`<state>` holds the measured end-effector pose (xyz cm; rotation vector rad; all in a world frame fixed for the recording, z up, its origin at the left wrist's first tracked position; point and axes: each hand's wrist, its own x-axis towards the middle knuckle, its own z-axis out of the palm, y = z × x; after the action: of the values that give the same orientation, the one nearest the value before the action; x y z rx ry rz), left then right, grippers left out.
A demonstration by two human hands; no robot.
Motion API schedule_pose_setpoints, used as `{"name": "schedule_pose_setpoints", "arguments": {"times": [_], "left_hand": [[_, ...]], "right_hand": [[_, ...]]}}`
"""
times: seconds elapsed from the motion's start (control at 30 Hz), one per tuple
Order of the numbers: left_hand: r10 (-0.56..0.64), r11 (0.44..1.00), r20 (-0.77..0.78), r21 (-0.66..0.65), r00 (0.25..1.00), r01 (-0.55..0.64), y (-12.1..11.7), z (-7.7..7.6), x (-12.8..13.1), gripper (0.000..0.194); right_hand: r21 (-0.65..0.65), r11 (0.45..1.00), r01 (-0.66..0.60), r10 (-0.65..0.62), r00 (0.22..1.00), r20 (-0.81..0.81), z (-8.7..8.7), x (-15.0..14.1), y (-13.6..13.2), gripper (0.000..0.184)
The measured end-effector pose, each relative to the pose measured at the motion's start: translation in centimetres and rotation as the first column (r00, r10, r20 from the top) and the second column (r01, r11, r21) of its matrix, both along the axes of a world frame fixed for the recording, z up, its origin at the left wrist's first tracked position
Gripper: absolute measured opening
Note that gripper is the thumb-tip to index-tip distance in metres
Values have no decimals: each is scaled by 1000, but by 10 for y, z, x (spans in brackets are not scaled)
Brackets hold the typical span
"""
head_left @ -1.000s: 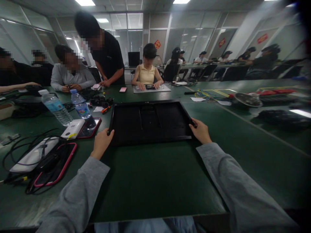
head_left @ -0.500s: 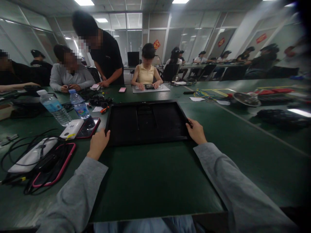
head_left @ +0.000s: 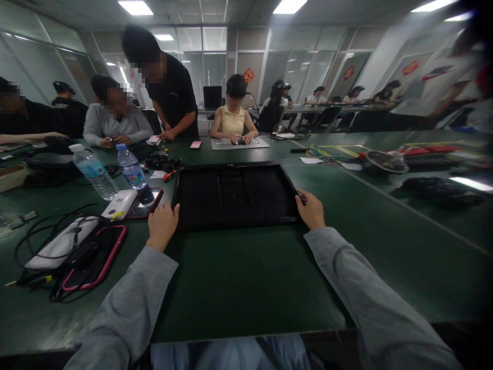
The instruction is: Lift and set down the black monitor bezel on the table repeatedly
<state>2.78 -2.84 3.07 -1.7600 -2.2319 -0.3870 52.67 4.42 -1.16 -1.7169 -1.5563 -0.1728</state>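
Observation:
A large black flat panel [head_left: 234, 192] with a raised frame lies on the green table [head_left: 246, 282] in front of me. My left hand [head_left: 162, 224] grips its near left corner, fingers curled on the edge. My right hand [head_left: 310, 209] grips the right edge near the front corner. Both arms wear grey sleeves.
Left of the panel lie a phone in a red case [head_left: 144, 202], a white power bank [head_left: 119, 203], two water bottles [head_left: 94, 172], cables and a pink-cased device [head_left: 94, 257]. Several people sit or stand across the table. Tools and wires [head_left: 327, 150] lie at the right.
The panel has shifted slightly left and away with both hands still on it. The view has tilted a little. A person in a white shirt has appeared at the far right.

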Motion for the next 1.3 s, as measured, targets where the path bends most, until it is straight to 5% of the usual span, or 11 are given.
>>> {"name": "schedule_pose_setpoints", "arguments": {"times": [0.2, 0.4, 0.5, 0.77, 1.3], "left_hand": [[-124, 948, 30, 298, 992, 109, -1, 5, 36, 60], [-415, 884, 2, 238, 910, 403, 9, -1, 122, 60], [-509, 849, -8, 158, 861, 503, 15, -8, 144, 60], [-548, 830, 89, -63, 832, 553, 26, -19, 142, 59], [-538, 806, 188, -173, 822, 567, 19, -15, 139, 61]], "right_hand": [[211, 967, 141, -158, 985, 68, 22, -49, -19, 45], [117, 990, -81, 57, 980, 193, 26, -154, -36, 53], [-7, 985, -170, 166, 951, 259, 20, -183, -36, 59], [-362, 904, -227, 349, 881, 320, 12, -184, -23, 62], [-402, 882, -244, 385, 866, 320, 16, -187, -35, 62]]}}
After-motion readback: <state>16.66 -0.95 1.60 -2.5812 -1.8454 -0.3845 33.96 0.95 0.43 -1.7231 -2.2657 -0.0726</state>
